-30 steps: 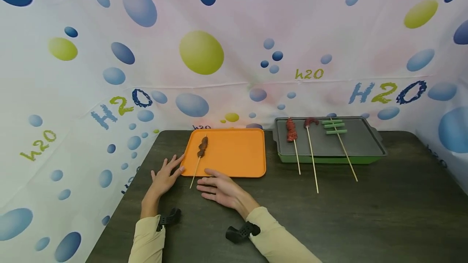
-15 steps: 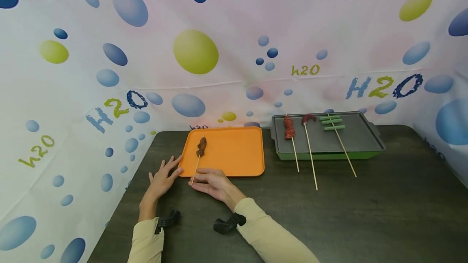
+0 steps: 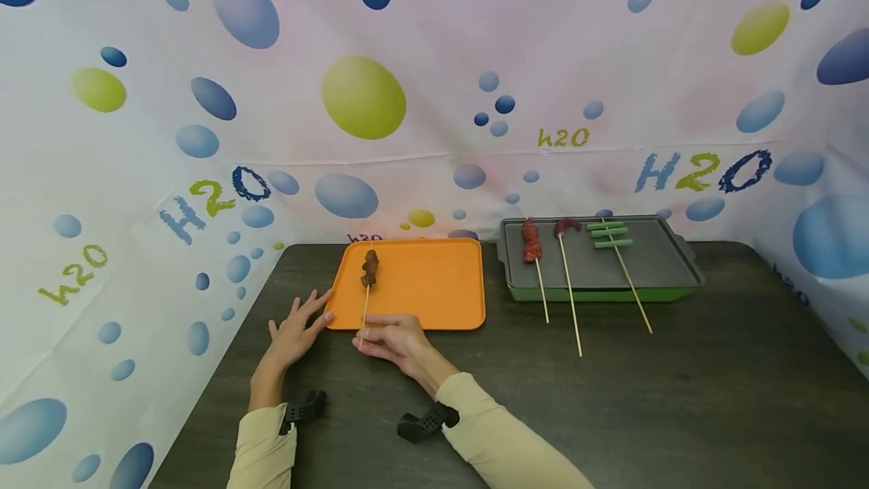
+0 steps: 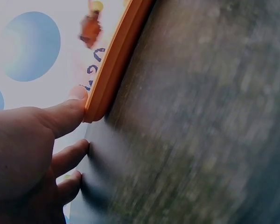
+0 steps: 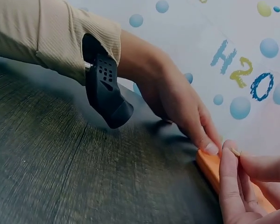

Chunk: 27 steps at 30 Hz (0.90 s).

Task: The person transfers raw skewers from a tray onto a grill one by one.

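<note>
A skewer of brown meat pieces (image 3: pixel 370 269) is over the left part of an orange tray (image 3: pixel 428 285), its stick toward the person. My right hand (image 3: pixel 400 349) pinches the lower stick between thumb and fingers at the tray's near rim. In the right wrist view, the stick's end (image 5: pixel 235 152) shows between those fingertips. My left hand (image 3: pixel 292 338) has its fingers spread at the tray's left side. In the left wrist view, its thumb (image 4: pixel 70 112) touches the corner of the tray (image 4: pixel 114 65), with the other fingers on the table.
To the right stands a green-sided box with a grey tray top (image 3: pixel 652 270). On it lie a red meat skewer (image 3: pixel 532 240), a skewer with a curled dark-red piece (image 3: pixel 567 226) and one with green pieces (image 3: pixel 611 235), sticks overhanging the front. A patterned curtain (image 3: pixel 434 81) hangs behind the dark table (image 3: pixel 713 368).
My right hand has moved in from open to pinch the brown meat skewer's stick. The stick's near end has swung slightly right. The left hand has stayed at the tray's side.
</note>
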### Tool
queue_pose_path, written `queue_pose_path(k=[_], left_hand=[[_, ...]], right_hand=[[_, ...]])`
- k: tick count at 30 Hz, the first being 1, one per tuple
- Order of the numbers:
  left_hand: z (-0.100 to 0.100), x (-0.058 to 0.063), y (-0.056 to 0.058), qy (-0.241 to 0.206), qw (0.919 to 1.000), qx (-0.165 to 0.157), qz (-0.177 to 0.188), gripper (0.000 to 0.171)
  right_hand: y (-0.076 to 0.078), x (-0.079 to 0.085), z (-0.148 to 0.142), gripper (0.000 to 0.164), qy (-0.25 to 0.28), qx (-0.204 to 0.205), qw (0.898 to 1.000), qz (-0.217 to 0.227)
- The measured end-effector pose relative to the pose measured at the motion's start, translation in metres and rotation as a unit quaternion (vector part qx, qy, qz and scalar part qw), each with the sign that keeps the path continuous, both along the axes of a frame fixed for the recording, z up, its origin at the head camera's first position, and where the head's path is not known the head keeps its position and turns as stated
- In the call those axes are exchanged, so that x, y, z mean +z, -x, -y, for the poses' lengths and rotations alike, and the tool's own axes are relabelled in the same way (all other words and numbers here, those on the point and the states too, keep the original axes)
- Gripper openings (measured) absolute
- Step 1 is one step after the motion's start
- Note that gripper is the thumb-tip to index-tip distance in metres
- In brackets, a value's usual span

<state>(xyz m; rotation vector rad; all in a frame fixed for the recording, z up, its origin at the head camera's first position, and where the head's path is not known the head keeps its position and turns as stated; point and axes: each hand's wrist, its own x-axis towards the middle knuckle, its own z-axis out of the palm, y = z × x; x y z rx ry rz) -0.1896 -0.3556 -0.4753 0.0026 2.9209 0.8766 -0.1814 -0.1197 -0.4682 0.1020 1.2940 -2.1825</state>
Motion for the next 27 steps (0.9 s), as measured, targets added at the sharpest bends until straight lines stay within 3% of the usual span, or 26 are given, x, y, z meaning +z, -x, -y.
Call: queue_pose_path(k=[18, 27], left_hand=[[0.004, -0.004, 0.001, -0.009, 0.9998, -0.012, -0.009, 0.060], [0.004, 0.001, -0.002, -0.011, 0.9997, -0.020, -0.007, 0.059]], right_hand=[[-0.020, 0.032, -0.067, 0.042, -0.007, 0.045, 0.996, -0.076], [-0.034, 0.043, -0.109, 0.046, -0.001, 0.070, 0.991, -0.116]])
